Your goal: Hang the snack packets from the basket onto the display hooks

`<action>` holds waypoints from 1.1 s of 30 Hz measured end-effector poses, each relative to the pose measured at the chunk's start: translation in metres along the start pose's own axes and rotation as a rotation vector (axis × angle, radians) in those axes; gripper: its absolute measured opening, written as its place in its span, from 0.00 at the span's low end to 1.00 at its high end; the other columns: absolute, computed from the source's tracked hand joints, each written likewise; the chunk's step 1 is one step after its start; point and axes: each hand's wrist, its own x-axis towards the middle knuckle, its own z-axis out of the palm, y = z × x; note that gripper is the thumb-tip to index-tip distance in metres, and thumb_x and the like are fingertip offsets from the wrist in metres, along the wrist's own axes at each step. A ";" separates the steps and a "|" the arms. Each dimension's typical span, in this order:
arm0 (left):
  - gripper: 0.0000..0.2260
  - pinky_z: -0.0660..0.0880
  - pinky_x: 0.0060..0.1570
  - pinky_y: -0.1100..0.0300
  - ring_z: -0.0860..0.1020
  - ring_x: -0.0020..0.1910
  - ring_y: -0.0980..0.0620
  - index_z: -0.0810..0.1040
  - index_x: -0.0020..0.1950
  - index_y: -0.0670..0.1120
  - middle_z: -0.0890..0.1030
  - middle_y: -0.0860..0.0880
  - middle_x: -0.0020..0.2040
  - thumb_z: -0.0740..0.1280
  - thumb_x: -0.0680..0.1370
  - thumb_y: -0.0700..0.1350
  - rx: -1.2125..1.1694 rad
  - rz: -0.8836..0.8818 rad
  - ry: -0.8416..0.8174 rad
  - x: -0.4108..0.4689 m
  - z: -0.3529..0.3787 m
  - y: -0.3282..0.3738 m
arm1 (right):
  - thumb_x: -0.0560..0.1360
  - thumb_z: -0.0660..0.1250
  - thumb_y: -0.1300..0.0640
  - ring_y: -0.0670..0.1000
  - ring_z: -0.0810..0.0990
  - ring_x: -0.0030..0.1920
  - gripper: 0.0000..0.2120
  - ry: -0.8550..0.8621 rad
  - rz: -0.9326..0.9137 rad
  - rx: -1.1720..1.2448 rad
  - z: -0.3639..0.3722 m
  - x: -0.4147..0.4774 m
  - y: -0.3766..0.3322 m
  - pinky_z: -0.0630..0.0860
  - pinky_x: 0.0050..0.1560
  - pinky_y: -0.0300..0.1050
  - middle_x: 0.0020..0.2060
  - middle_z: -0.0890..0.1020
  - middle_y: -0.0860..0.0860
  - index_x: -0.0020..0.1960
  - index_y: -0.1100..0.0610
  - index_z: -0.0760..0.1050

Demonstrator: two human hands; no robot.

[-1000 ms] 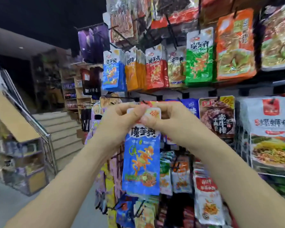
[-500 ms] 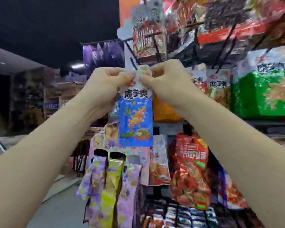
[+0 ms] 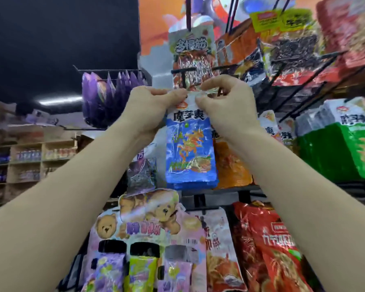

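A blue snack packet (image 3: 189, 150) with a white top hangs upright in front of the display wall. My left hand (image 3: 150, 108) pinches its top left corner, and my right hand (image 3: 226, 106) pinches its top right corner. Both hands hold the packet's top edge level with a black display hook (image 3: 182, 70), just under a red and white packet (image 3: 191, 60) that hangs above. More blue packets of the same kind show behind its lower edge. The basket is out of view.
Orange packets (image 3: 232, 165) and green packets (image 3: 346, 148) hang to the right, red ones (image 3: 278, 245) lower right. Bear-printed bags (image 3: 143, 216) and purple and yellow packets (image 3: 122, 270) hang below. Purple bags (image 3: 108, 95) hang at the left. Shelves with bottles (image 3: 30, 161) stand far left.
Both hands have carried the blue packet upward and in toward the display wall, from the lower rows to the hook height of the upper row. The view has tilted up with them.
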 end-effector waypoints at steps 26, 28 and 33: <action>0.35 0.67 0.69 0.54 0.69 0.67 0.55 0.59 0.76 0.47 0.68 0.53 0.70 0.72 0.75 0.51 0.478 0.129 0.027 -0.035 -0.008 -0.055 | 0.81 0.58 0.49 0.60 0.76 0.55 0.12 -0.215 -0.203 -0.857 -0.004 -0.055 0.005 0.63 0.44 0.49 0.52 0.80 0.56 0.58 0.56 0.69; 0.32 0.67 0.69 0.52 0.71 0.68 0.55 0.61 0.75 0.50 0.71 0.55 0.70 0.68 0.74 0.55 0.438 0.113 -0.027 -0.048 -0.003 -0.067 | 0.81 0.57 0.52 0.59 0.75 0.47 0.07 -0.274 -0.142 -0.791 -0.003 -0.068 0.008 0.59 0.39 0.47 0.43 0.77 0.53 0.52 0.56 0.65; 0.27 0.72 0.62 0.64 0.76 0.56 0.66 0.54 0.76 0.53 0.75 0.56 0.64 0.63 0.81 0.44 0.290 0.103 -0.057 -0.058 0.004 -0.076 | 0.78 0.61 0.59 0.45 0.67 0.32 0.06 -0.386 0.048 -0.432 -0.001 -0.076 0.016 0.62 0.31 0.43 0.34 0.69 0.47 0.48 0.56 0.62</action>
